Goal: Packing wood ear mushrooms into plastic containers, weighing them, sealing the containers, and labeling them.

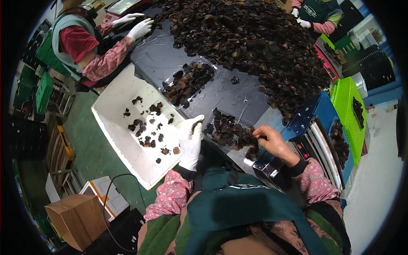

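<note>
Two hands work over a clear plastic tray [227, 131] of dark, wrinkled dried mushrooms. Left of it, a white foam box [123, 127] holds scattered pieces, apparently rejects. The gloved left hand [190, 142] steadies the tray's near-left edge, fingers loosely curled. The bare right hand [272, 142] pinches a mushroom piece [258, 137] at the tray's right end.

Overhead light fell evenly and fairly bright; pale glare streaked the dark tabletop [238, 100] and the clear plastic tray [189, 83]. Shadows were soft and short. Fisheye distortion bent straight edges toward a black circular rim. The centre was sharp, while the periphery softened and dimmed.
</note>
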Available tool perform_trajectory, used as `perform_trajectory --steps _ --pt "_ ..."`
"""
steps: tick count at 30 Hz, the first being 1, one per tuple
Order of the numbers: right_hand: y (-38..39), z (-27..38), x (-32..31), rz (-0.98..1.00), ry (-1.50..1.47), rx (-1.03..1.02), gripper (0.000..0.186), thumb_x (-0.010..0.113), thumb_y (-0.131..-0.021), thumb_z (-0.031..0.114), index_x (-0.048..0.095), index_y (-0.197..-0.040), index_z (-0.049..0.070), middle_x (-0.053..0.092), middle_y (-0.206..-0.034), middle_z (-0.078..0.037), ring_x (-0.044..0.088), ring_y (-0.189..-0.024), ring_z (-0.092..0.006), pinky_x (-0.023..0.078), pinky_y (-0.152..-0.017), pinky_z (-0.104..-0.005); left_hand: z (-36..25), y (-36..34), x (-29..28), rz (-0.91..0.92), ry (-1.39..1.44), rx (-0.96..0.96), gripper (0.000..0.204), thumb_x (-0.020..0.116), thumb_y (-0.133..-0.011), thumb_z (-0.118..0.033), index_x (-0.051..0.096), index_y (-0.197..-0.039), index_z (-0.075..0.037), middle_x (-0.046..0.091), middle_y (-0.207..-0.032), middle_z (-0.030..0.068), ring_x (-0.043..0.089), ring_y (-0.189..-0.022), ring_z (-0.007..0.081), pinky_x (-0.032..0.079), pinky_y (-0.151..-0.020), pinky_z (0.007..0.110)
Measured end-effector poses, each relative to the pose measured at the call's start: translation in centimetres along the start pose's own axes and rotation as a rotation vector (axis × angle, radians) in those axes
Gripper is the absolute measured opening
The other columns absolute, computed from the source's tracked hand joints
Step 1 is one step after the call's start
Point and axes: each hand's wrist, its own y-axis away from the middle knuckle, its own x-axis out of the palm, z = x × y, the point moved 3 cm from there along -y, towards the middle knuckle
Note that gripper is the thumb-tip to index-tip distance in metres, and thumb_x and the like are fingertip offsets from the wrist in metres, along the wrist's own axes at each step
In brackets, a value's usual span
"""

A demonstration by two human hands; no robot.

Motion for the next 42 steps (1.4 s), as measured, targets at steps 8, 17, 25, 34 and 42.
perform_trajectory --steps 8,17,25,34,42 --pt "0.5 3.9 4.4 -0.121 0.239 -0.202 0.046 0.069 -0.075 0.009 0.050 -0.115 -0.001 0.048 -0.115 -0.021 0.045 -0.110 -0.0403 0.037 -0.096 -0.0441 -4.0 0.7 2.3 0.273 -0.543 0.426 0.043 0.068 -0.067 -0.011 0.061 -0.109 -0.007 0.061 -0.101 0.0124 0.057 -0.097 0.0298 0.043 -0.085 0.042" --pt "0.8 1.9 4.2 0.169 0.779 -0.029 0.110 0.086 -0.052 0.017 0.026 -0.144 0.010 0.020 -0.149 -0.021 0.022 -0.135 -0.0457 0.031 -0.103 -0.0532 -1.1 0.9 4.6 0.475 -0.591 0.381 0.086 0.064 -0.073 -0.039 0.028 -0.144 -0.008 0.032 -0.143 0.0188 0.029 -0.133 0.0388 0.027 -0.106 0.048" --pt "-1.6 2.8 4.8 0.223 0.978 -0.223 0.105 0.082 -0.062 0.024 0.021 -0.147 0.013 0.027 -0.145 -0.020 0.031 -0.127 -0.0452 0.040 -0.096 -0.0505 1.0 0.7 4.9 0.569 -0.754 0.363 0.089 0.058 -0.079 -0.054 0.025 -0.144 -0.002 0.028 -0.146 0.0219 0.021 -0.137 0.0400 0.016 -0.113 0.048" --pt "0.1 -0.4 1.1 0.325 0.811 -0.136 0.121 0.089 -0.048 0.026 0.019 -0.145 0.004 0.016 -0.148 -0.029 0.030 -0.129 -0.0477 0.034 -0.103 -0.0521 -1.0 1.2 5.2 0.544 -0.621 0.397 0.088 0.065 -0.072 -0.048 0.034 -0.137 0.002 0.038 -0.136 0.0263 0.032 -0.130 0.0429 0.024 -0.110 0.048" --pt "-2.5 3.2 2.3 0.220 0.802 -0.236 0.100 0.080 -0.059 0.011 0.028 -0.143 0.011 0.036 -0.139 -0.018 0.044 -0.115 -0.0384 0.042 -0.089 -0.0476 -2.4 -0.1 2.5 0.447 -0.616 0.363 0.077 0.073 -0.069 -0.038 0.045 -0.128 0.001 0.047 -0.127 0.0254 0.047 -0.116 0.0401 0.034 -0.100 0.047"
